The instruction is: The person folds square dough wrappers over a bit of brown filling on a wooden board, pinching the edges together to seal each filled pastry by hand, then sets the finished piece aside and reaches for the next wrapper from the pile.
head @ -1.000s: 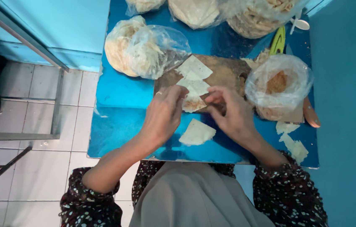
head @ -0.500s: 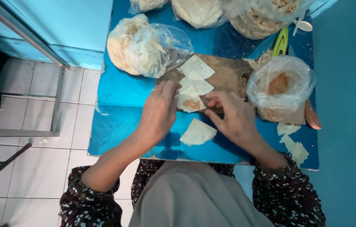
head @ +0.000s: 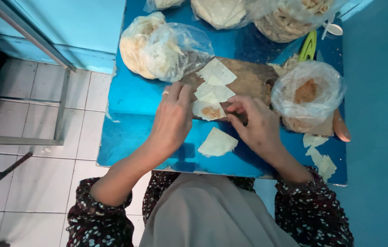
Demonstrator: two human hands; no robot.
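I'm looking straight down on a blue table (head: pixel 134 98), and both hands are working at the near edge of a wooden board (head: pixel 251 77). The piece in play is a small pale dough square (head: pixel 207 111) with a spot of brownish filling on it, lying flat on the board's front edge, right between the two hands. My left hand (head: pixel 172 120) lies flat beside it, fingers together and stretched forward, fingertips touching the square's left edge; it grips nothing that I can see. My right hand (head: pixel 255 123) is curled, thumb and forefinger drawn close at the square's right corner, pinching or pressing the edge there; I cannot tell which. Just behind it on the board lie more plain dough squares (head: pixel 216 81), overlapping. A folded dough piece (head: pixel 217 143) sits on the table near me, between my wrists. To the right, a clear bag of brown filling (head: pixel 307 93); further back on the left, a bag of pale wrappers (head: pixel 164 45)
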